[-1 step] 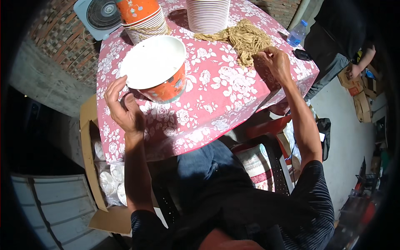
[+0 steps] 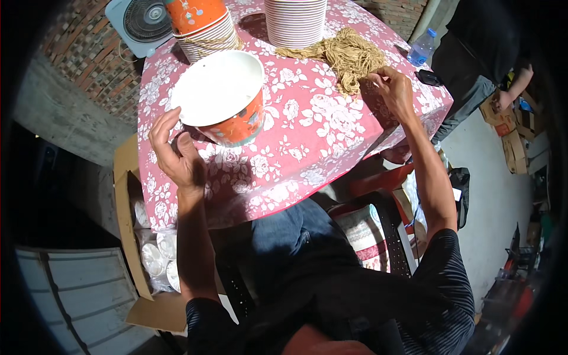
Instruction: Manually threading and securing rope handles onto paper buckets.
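A large paper tub [image 2: 234, 125], white inside with an orange printed outside, stands mouth up near the table's left side. Beside its left rim is my left hand [image 2: 176, 155], thumb and fingers apart; a fingertip meets or nearly meets the rim. To the right lies a tangled heap of tan twine [image 2: 355, 56], one bunch trailing left. At the heap's right edge my right hand [image 2: 395, 93] has its fingers bent and drawn together. Whether a strand sits between those fingertips is too fine to make out.
On the pink floral tablecloth [image 2: 290, 142] stand an orange tub stack [image 2: 201, 29] with twine around it and a white stack [image 2: 296, 23]. A water bottle [image 2: 421, 48] and black object [image 2: 429, 77] lie right, near another person [image 2: 482, 41]. An open carton [image 2: 127, 195] stands left.
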`<state>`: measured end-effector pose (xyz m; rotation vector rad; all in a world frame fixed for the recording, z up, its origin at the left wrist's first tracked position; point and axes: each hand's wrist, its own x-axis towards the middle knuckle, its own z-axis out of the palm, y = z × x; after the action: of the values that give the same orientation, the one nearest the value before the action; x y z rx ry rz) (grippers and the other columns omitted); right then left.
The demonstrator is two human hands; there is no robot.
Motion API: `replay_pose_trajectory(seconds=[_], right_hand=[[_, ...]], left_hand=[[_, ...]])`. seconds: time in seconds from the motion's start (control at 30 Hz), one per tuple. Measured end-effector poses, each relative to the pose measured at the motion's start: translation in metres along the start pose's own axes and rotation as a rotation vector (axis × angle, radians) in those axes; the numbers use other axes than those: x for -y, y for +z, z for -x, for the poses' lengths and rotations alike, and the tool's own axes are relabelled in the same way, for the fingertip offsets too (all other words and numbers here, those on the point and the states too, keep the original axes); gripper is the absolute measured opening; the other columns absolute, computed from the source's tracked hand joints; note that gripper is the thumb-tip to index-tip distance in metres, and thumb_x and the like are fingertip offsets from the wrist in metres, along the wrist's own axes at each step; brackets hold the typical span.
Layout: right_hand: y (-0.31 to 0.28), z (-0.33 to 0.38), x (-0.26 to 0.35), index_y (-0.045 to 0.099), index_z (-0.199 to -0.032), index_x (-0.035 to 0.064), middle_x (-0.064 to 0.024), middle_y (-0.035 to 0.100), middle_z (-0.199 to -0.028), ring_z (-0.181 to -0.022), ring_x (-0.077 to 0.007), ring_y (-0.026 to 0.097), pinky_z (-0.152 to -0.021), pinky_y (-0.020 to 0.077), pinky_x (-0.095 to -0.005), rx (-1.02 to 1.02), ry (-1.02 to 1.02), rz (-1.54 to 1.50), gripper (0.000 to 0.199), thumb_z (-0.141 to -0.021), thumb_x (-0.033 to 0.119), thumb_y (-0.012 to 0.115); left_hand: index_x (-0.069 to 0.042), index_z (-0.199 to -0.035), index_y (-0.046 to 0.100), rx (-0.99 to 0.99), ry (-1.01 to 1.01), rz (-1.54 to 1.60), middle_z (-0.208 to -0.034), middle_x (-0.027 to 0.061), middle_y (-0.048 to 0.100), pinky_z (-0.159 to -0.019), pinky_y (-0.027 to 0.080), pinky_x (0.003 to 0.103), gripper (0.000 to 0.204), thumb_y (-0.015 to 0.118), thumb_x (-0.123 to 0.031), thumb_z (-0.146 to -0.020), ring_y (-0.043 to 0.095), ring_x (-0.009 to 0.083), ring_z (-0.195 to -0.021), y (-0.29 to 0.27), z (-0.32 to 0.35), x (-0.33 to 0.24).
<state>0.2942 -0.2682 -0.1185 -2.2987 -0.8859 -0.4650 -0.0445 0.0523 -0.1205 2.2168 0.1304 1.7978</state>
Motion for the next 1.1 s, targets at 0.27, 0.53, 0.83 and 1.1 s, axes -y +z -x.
replay_pose_trajectory(seconds=[0.27, 0.53, 0.83, 1.1], right_hand=[[-0.010, 0.084, 0.049, 0.070, -0.100, -0.0020, -0.0040, 0.069, -0.081, -0.073, -0.0121, 0.064, -0.068, 0.0534, -0.0296, -0.001, -0.061, -0.523, 0.015, -0.103, 0.013, 0.067], [-0.002, 0.153, 0.116, 0.072, -0.095, -0.0035, -0.0111, 0.072, -0.087, -0.079, -0.0201, 0.070, -0.070, 0.0542, -0.0322, 0.186, -0.140, -0.727, 0.006, -0.094, 0.002, 0.074], [-0.018, 0.160, 0.125, 0.071, -0.098, -0.0028, -0.0090, 0.074, -0.085, -0.077, -0.0155, 0.071, -0.066, 0.0549, -0.0306, 0.239, -0.118, -0.771, 0.004, -0.095, 0.001, 0.071], [-0.035, 0.126, 0.098, 0.072, -0.099, -0.0030, -0.0080, 0.073, -0.087, -0.081, -0.0154, 0.068, -0.076, 0.0551, -0.0308, 0.204, -0.124, -0.633, 0.009, -0.099, 0.006, 0.070]], left_hand=[[0.004, -0.119, 0.059, 0.060, -0.077, 0.159, -0.119, 0.0185, 0.067, -0.097, 0.053, 0.042, 0.022, 0.056, -0.009, -0.102, 0.066, 0.0302, -0.108, -0.008, 0.012, -0.052], [-0.002, -0.127, 0.064, 0.528, -0.274, 0.411, -0.112, 0.0146, 0.070, -0.081, 0.057, 0.036, 0.044, 0.078, 0.004, -0.085, 0.069, 0.0271, -0.094, 0.038, 0.049, -0.164], [0.001, -0.118, 0.072, 0.832, -0.971, 0.753, -0.095, 0.0089, 0.078, -0.067, 0.056, 0.027, 0.023, 0.072, -0.009, -0.097, 0.070, 0.0108, -0.077, 0.047, 0.060, -0.152], [0.005, -0.110, 0.073, 1.056, -0.931, 0.861, -0.090, 0.0080, 0.074, -0.071, 0.054, 0.027, 0.017, 0.068, -0.009, -0.100, 0.067, 0.0094, -0.081, 0.020, 0.062, -0.130]])
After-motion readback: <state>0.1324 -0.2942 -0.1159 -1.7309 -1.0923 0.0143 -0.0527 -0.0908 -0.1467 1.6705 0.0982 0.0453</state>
